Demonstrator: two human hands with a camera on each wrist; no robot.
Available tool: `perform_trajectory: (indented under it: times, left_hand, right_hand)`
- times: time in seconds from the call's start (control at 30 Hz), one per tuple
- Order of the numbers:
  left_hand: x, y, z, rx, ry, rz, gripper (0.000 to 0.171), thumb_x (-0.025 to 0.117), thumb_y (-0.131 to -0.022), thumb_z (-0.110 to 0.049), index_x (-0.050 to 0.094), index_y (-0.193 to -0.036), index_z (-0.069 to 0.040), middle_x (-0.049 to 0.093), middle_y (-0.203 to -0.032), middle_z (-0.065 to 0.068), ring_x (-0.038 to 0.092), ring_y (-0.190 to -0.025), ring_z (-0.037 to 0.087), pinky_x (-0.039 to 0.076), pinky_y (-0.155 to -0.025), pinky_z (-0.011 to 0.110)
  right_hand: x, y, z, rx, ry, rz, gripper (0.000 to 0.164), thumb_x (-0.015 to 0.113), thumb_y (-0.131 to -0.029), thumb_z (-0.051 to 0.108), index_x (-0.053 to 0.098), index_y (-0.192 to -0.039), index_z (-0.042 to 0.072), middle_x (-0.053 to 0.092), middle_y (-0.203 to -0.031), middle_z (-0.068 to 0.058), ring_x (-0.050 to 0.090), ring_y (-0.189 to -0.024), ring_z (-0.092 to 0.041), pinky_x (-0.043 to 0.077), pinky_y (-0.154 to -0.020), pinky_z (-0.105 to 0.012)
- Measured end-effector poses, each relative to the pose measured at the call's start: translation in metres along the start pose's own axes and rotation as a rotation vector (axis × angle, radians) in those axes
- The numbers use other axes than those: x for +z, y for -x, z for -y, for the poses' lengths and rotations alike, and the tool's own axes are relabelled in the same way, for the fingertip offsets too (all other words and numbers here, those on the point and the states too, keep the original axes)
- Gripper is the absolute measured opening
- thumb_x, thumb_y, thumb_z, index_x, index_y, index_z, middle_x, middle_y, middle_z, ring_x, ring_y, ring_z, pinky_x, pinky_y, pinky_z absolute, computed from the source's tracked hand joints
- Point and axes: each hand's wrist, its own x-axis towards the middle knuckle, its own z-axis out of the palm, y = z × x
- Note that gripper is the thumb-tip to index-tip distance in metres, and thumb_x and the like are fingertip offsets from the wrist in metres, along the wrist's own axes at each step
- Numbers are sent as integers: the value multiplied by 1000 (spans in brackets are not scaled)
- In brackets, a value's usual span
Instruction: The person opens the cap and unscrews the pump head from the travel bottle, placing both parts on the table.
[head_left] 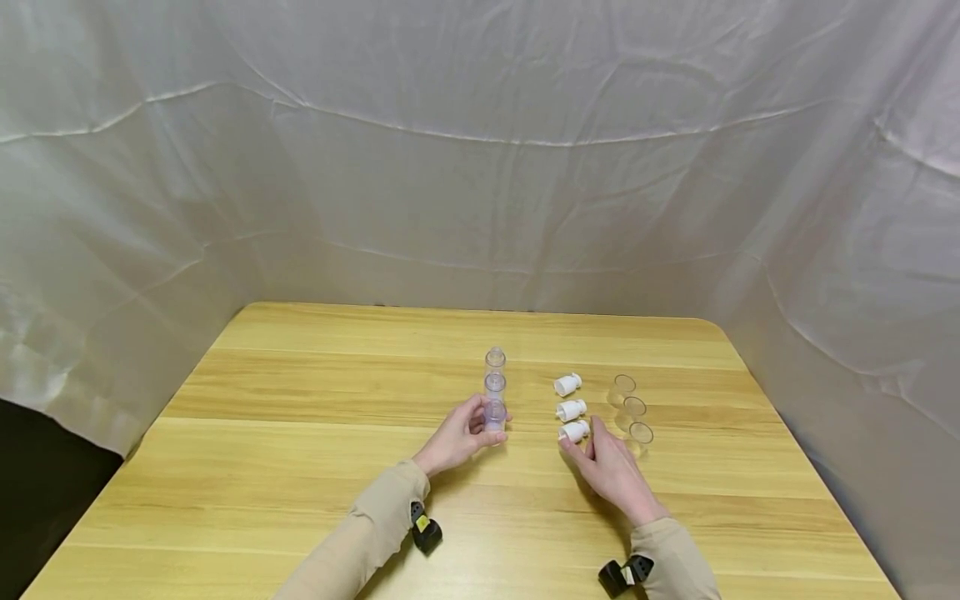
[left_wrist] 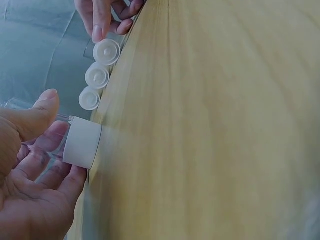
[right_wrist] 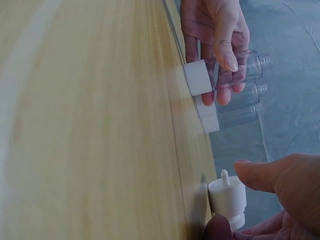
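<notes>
Three clear bottles with white bases and threaded necks stand in a row left of centre. Around the nearest bottle my left hand has its thumb and fingers; its white base is down at the table. Three white pump heads lie on their sides to the right, open ends facing left. At the nearest pump head, my right hand pinches with the thumb by the open end and a finger by the nozzle end. A short stem shows inside that pump head.
Behind these stand the middle bottle and far bottle. The middle pump head and far pump head lie beyond the right hand. Three clear caps form a row further right on the wooden table. Pale curtains surround it.
</notes>
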Motion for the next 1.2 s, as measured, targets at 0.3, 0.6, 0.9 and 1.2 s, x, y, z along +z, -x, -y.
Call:
perform_trajectory:
  times: [0.3,0.6,0.9,1.2]
  left_hand:
    - [-1,-1,-1,-7,-9,-12,39,66,-93,-2,49,-127,8,62,-133,28,58,-128,43,51,-112,42]
    - [0,-1,0,8,-31,-15,41,67,-94,-4,50,-129,8,62,-133,28,58,-129,43,50,-113,44]
    - [0,1,0,27,-63,-11,47,66,-95,-8,50,-135,10,60,-135,29,60,-126,42,49,-113,47]
    - [-1,2,-2,1,-82,-15,53,69,-93,-9,47,-138,11,59,-136,29,59,-127,43,48,-114,48]
  right_hand:
    - [0,1,0,-1,-5,0,32,65,-98,34,51,-99,5,53,-71,-1,49,-61,-12,41,-54,-24]
    - [1,1,-1,0,-10,0,33,65,-98,35,52,-99,5,53,-72,-1,48,-61,-12,41,-54,-23]
    - [0,1,0,-5,1,-2,35,65,-98,36,52,-101,4,54,-71,-1,49,-61,-12,42,-54,-23]
    - [1,2,-1,-9,3,-2,36,65,-98,37,52,-105,4,54,-71,0,49,-60,-11,42,-54,-23]
